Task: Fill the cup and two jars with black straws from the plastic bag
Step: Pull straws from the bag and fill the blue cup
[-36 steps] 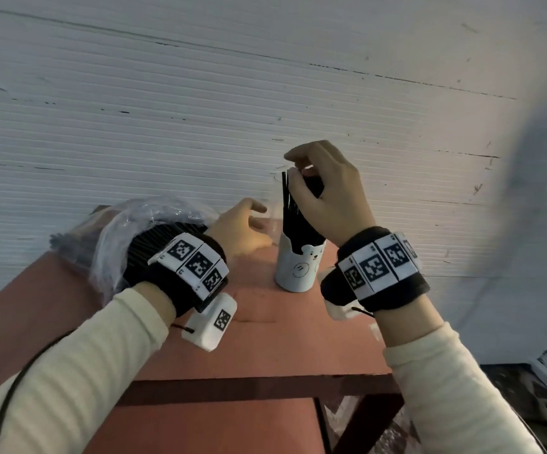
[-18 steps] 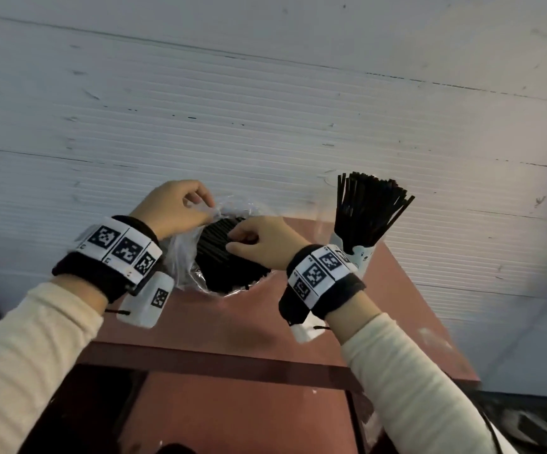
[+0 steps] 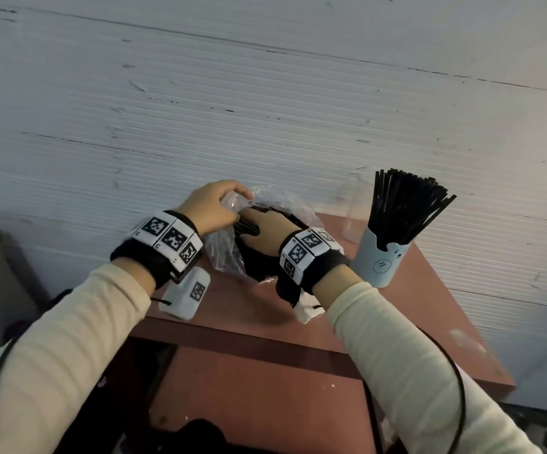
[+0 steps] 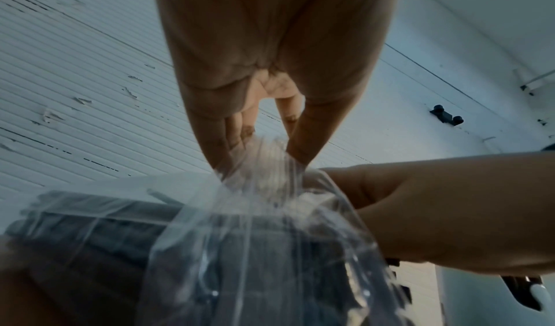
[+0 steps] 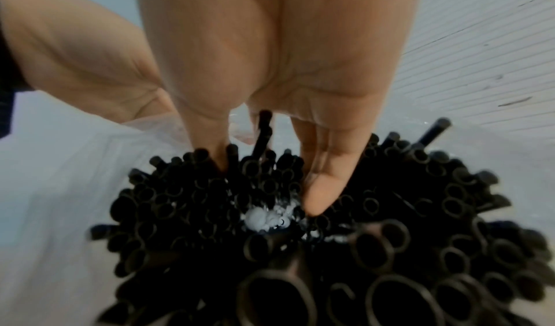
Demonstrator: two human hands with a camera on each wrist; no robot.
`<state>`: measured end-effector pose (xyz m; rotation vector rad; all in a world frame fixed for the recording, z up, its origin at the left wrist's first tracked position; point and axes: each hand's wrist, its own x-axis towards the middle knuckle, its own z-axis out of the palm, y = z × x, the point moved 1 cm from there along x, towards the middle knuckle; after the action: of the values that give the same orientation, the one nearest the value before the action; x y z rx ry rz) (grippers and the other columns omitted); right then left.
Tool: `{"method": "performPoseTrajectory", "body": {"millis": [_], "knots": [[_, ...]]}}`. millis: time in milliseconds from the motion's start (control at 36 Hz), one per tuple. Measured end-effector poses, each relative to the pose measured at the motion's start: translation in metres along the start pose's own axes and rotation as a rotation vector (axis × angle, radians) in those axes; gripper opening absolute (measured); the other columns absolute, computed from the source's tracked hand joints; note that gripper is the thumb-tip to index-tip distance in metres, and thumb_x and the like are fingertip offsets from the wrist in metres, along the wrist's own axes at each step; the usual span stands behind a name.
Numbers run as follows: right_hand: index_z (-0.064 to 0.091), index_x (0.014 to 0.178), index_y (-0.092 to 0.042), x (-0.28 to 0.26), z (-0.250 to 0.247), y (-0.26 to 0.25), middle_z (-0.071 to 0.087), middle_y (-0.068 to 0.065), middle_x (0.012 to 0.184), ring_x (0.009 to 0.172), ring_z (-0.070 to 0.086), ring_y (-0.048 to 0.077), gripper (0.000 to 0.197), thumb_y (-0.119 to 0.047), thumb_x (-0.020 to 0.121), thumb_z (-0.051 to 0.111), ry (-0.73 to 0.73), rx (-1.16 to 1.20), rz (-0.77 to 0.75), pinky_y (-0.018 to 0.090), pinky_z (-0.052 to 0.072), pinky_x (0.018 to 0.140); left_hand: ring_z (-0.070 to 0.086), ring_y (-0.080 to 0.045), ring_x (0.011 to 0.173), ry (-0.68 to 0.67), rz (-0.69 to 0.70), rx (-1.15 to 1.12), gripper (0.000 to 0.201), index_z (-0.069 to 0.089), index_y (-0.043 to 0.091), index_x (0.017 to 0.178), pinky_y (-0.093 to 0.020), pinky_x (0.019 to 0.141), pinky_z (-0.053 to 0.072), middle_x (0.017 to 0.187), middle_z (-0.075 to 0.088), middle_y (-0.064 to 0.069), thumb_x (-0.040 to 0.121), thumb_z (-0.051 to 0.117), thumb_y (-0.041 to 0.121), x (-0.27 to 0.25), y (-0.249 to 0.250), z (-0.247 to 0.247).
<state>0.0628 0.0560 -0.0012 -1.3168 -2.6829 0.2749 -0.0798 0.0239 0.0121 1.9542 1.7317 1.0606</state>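
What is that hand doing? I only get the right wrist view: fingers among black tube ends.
Observer: The right hand is reaching into a clear plastic bag of black straws.
Visitor: Does anything hold the bag?
Observer: The left hand pinches its gathered top.
Visitor: Is anything filled yet?
Observer: A pale blue cup on the reddish table is packed with fanned-out straws.

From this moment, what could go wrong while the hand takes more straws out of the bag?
1. The right hand digs its fingers among loose black straws; a partial grip may spill some.
2. The left hand only pinches the thin plastic bag, so it could slip or tear.
3. The full cup stands close to the right forearm near the table edge; an elbow swing could topple it.
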Motion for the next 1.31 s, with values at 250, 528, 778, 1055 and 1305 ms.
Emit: {"method": "performPoseTrajectory", "body": {"millis": [250, 528, 778, 1055, 1305], "knots": [[0.061, 0.124, -0.019, -0.006, -0.012, 0.000, 0.060, 0.001, 0.128, 0.119, 0.054, 0.022, 0.034, -0.013, 0.092, 0.051, -0.022, -0.015, -0.079, 0.032, 0.040, 0.099, 0.045, -0.017, 0.087, -0.015, -0.010, 0.011, 0.050, 0.060, 0.049, 0.092, -0.032, 0.074, 0.039, 0.100, 0.052, -0.002, 0.078, 0.067, 0.002, 0.000, 0.001, -0.001], [0.071, 0.098, -0.022, -0.015, -0.018, 0.012, 0.061, -0.008, 0.087, 0.064, 0.067, 0.017, 0.026, -0.005, 0.080, 0.064, 0.075, 0.251, 0.002, 0.015, 0.051, 0.054, 0.060, -0.033, 0.099, -0.009, -0.007, 0.023, 0.050, 0.062, 0.045, 0.106, -0.050, 0.090, 0.050, 0.113, 0.064, -0.014, 0.078, 0.069, 0.004, -0.004, 0.002, -0.001], [0.073, 0.091, -0.023, -0.047, -0.043, 0.035, 0.063, -0.006, 0.080, 0.061, 0.065, 0.018, 0.026, -0.001, 0.077, 0.066, 0.032, 0.334, 0.016, 0.025, 0.055, 0.059, 0.052, -0.014, 0.112, 0.132, 0.149, 0.089, 0.054, 0.056, 0.032, 0.123, -0.029, 0.093, 0.041, 0.127, 0.055, 0.001, 0.076, 0.069, 0.009, -0.012, 0.008, 0.004], [0.073, 0.094, -0.023, -0.094, -0.071, 0.049, 0.068, 0.006, 0.084, 0.058, 0.063, 0.015, 0.027, -0.003, 0.078, 0.066, 0.013, 0.309, -0.020, 0.018, 0.050, 0.058, 0.053, -0.004, 0.105, -0.209, 0.363, 0.279, 0.066, 0.050, 0.028, 0.131, -0.005, 0.085, 0.036, 0.119, 0.057, 0.017, 0.072, 0.080, 0.026, -0.013, 0.063, 0.037], [0.073, 0.104, -0.022, -0.111, -0.065, 0.065, 0.064, -0.008, 0.083, 0.064, 0.062, 0.012, 0.032, -0.002, 0.081, 0.066, 0.094, 0.337, -0.049, 0.016, 0.050, 0.065, 0.060, -0.019, 0.079, -0.165, 0.348, 0.316, 0.017, 0.057, 0.019, 0.089, -0.026, 0.067, 0.041, 0.083, 0.063, 0.004, 0.077, 0.068, 0.013, 0.006, 0.070, 0.075]]}}
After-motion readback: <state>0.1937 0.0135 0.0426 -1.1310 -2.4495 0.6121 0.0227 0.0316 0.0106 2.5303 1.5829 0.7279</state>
